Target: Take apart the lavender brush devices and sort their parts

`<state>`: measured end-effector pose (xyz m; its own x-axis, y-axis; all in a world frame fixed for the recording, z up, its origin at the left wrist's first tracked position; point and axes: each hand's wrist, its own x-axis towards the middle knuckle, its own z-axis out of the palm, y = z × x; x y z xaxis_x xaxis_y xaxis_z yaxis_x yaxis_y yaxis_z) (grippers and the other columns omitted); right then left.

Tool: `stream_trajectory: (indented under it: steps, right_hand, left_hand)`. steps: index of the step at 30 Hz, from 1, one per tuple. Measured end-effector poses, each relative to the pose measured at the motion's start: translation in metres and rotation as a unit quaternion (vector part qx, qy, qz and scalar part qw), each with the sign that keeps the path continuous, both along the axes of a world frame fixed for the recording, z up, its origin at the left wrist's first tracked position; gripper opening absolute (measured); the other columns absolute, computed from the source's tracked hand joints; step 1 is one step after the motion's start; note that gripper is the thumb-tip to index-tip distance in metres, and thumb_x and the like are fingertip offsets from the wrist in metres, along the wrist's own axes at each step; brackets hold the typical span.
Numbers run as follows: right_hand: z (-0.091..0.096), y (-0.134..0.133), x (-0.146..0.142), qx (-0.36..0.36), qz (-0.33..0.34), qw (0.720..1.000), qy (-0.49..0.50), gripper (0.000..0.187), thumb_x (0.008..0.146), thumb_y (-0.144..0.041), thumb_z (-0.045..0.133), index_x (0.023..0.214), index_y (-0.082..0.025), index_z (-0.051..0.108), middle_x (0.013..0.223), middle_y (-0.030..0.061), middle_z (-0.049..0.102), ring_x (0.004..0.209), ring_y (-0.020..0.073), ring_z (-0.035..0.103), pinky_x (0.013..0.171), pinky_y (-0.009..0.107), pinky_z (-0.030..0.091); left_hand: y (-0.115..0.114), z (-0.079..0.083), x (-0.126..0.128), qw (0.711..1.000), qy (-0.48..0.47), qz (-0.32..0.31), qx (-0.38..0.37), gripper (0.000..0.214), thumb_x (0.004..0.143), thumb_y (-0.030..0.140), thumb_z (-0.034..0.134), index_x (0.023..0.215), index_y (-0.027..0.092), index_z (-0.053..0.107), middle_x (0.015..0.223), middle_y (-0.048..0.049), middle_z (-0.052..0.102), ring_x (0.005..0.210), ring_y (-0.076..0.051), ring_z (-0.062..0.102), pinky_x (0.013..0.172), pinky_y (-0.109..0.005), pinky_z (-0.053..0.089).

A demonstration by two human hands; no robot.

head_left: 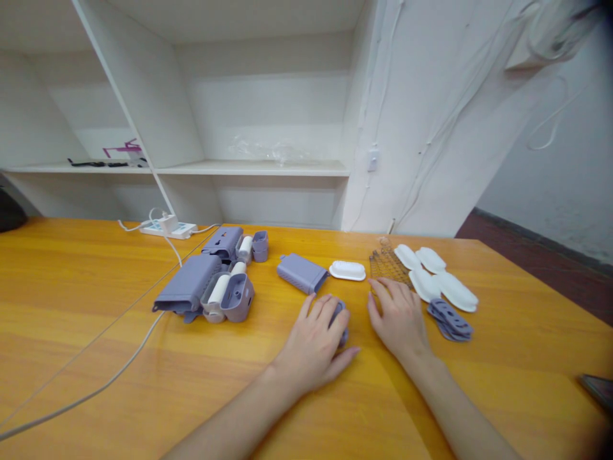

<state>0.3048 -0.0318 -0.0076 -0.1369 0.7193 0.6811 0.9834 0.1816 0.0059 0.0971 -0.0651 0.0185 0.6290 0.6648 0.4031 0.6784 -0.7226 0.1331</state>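
My left hand (313,338) lies palm down over a purple-grey plastic part (341,322), mostly hidden beneath the fingers; its thumb is stretched out to the side. My right hand (398,316) is on the table with fingers apart and nothing visible in it. Its fingertips reach the near edge of a cluster of thin metal pieces, seemingly springs (384,263). Beyond my left hand lie a purple-grey rectangular housing (301,271) and a white oval tray-like piece (347,271). Right of my right hand are several white oval pieces (454,291) and a stack of purple-grey slotted plates (450,319).
Purple-grey housings (189,284), white rollers (219,291) and small cups (238,299) are grouped at the left. Behind them sits a power strip (175,229), with cables (112,378) crossing the table. A dark flat object (597,385) lies at the right edge. White shelves (253,168) stand behind.
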Motion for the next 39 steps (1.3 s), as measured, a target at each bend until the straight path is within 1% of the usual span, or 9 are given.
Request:
stream_trajectory:
  steps: [9,14,21,26,29,31,33,37,39]
  right_hand:
    - [0.006,-0.008,-0.012,-0.018,0.031,0.999,-0.019,0.028,0.088,-0.021,0.05,0.113,-0.016,0.063,0.116,0.0113,0.062,0.109,0.0261,0.05,0.092,0.041,0.032]
    - [0.004,-0.008,-0.014,-0.036,0.021,0.999,-0.022,0.028,0.088,-0.022,0.051,0.112,-0.017,0.064,0.118,0.0113,0.061,0.112,0.0265,0.048,0.094,0.043,0.03]
    - [0.004,-0.008,-0.014,-0.036,0.025,0.999,-0.011,0.028,0.089,-0.023,0.048,0.112,-0.018,0.063,0.117,0.0112,0.061,0.11,0.0263,0.049,0.094,0.044,0.03]
    - [0.004,-0.007,-0.013,-0.018,0.048,0.999,0.001,0.028,0.087,-0.023,0.05,0.111,-0.018,0.063,0.116,0.0115,0.061,0.109,0.0268,0.049,0.093,0.044,0.031]
    - [0.003,-0.006,-0.012,-0.011,0.049,0.999,0.01,0.027,0.087,-0.021,0.05,0.11,-0.019,0.063,0.115,0.0112,0.061,0.107,0.0263,0.049,0.092,0.043,0.032]
    - [0.003,-0.006,-0.011,-0.009,0.046,0.999,0.018,0.027,0.087,-0.02,0.049,0.11,-0.019,0.063,0.115,0.0109,0.062,0.107,0.0261,0.05,0.092,0.043,0.032]
    - [0.003,-0.006,-0.01,-0.009,0.043,0.999,0.026,0.027,0.087,-0.02,0.049,0.11,-0.019,0.063,0.116,0.0105,0.061,0.108,0.026,0.05,0.092,0.042,0.032]
    - [0.003,-0.007,-0.009,-0.003,0.042,0.998,0.039,0.027,0.088,-0.021,0.049,0.111,-0.018,0.063,0.117,0.0099,0.061,0.108,0.0256,0.05,0.093,0.042,0.033]
    - [0.002,-0.007,-0.009,0.004,0.045,0.998,0.044,0.026,0.088,-0.021,0.05,0.11,-0.018,0.063,0.117,0.0098,0.061,0.108,0.0254,0.05,0.093,0.042,0.033]
  left_hand:
    - [0.008,0.009,-0.005,0.997,-0.018,0.07,-0.021,0.046,0.088,0.056,0.046,0.116,0.021,0.051,0.112,-0.01,0.055,0.105,-0.028,0.05,0.09,-0.043,0.04]
    - [0.033,0.014,0.001,0.993,-0.01,0.114,0.021,0.033,0.092,0.041,0.045,0.115,0.019,0.053,0.115,-0.0116,0.053,0.107,-0.028,0.048,0.092,-0.043,0.038]
    - [0.065,0.028,0.009,0.993,0.016,0.117,0.014,0.031,0.093,0.043,0.045,0.109,0.019,0.056,0.107,-0.0107,0.058,0.104,-0.026,0.051,0.089,-0.041,0.038]
    - [0.047,0.036,0.019,0.992,0.068,0.098,-0.031,0.058,0.079,0.07,0.047,0.098,0.017,0.057,0.091,-0.0122,0.063,0.089,-0.03,0.06,0.078,-0.042,0.045]
    - [0.033,0.033,0.023,0.986,0.108,0.1,-0.08,0.038,0.081,0.048,0.056,0.105,0.018,0.054,0.089,-0.0099,0.064,0.081,-0.028,0.063,0.068,-0.036,0.048]
    - [0.026,0.031,0.022,0.985,0.112,0.093,-0.09,0.051,0.075,0.03,0.058,0.123,0.02,0.045,0.095,-0.0098,0.063,0.083,-0.027,0.064,0.067,-0.034,0.049]
    - [0.023,0.031,0.018,0.985,0.114,0.08,-0.097,0.069,0.069,0.028,0.06,0.133,0.021,0.037,0.1,-0.0109,0.062,0.086,-0.028,0.063,0.068,-0.035,0.05]
    - [0.019,0.035,0.006,0.976,0.145,0.055,-0.154,0.043,0.065,0.038,0.062,0.105,0.022,0.054,0.091,-0.0087,0.063,0.08,-0.029,0.064,0.065,-0.036,0.049]
    - [0.018,0.038,0.0,0.974,0.131,0.052,-0.175,0.033,0.066,0.036,0.061,0.095,0.022,0.053,0.086,-0.0062,0.064,0.076,-0.027,0.064,0.061,-0.033,0.047]
